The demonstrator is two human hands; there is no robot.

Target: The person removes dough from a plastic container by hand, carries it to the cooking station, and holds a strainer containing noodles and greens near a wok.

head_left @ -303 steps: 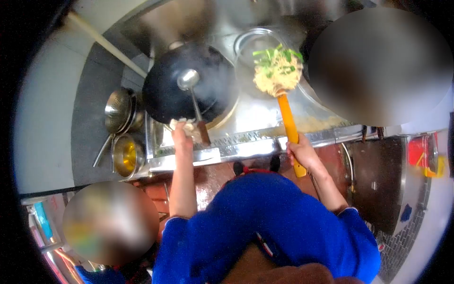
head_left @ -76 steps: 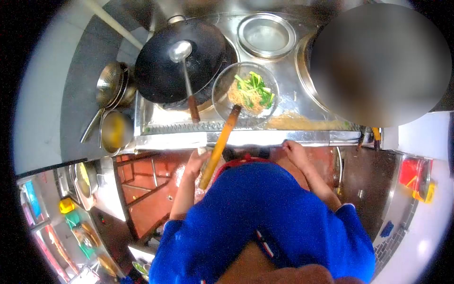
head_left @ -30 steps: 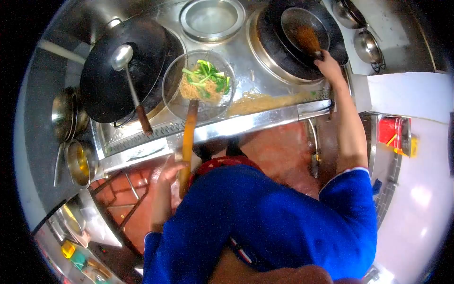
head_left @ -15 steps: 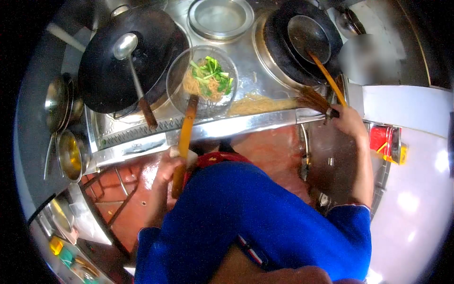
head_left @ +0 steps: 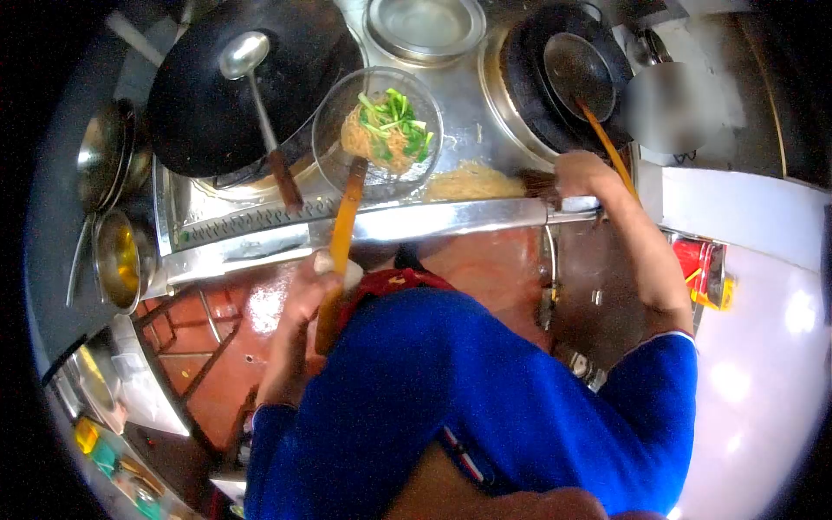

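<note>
My left hand (head_left: pixel 312 293) is closed round the yellow wooden handle (head_left: pixel 345 221) of a round strainer, with a bit of white cloth (head_left: pixel 351 274) beside the fingers. The strainer (head_left: pixel 325 156) rests over the stove's front, holding noodles (head_left: pixel 360 139) and cut green vegetables (head_left: pixel 397 113). At the right, my right hand (head_left: pixel 589 178) is closed on a wok brush, whose brown bristles (head_left: pixel 537 184) point left and lie low on the steel top. The hand covers the rest of the brush. Just left of the bristles spreads a pale yellow, strand-like patch (head_left: pixel 477 182).
A ladle (head_left: pixel 258 104) lies across the big black wok (head_left: pixel 195 113) at left. A steel basin (head_left: pixel 425 26) stands at the back. On the right burner, a smaller pan (head_left: pixel 576 74) with a wooden handle sits in another wok (head_left: pixel 529 61). Bowls (head_left: pixel 121 260) hang at far left.
My right hand has moved left and up with the brush, nearer the pale patch. My left hand keeps its hold on the strainer handle. The whole view has shifted slightly.
</note>
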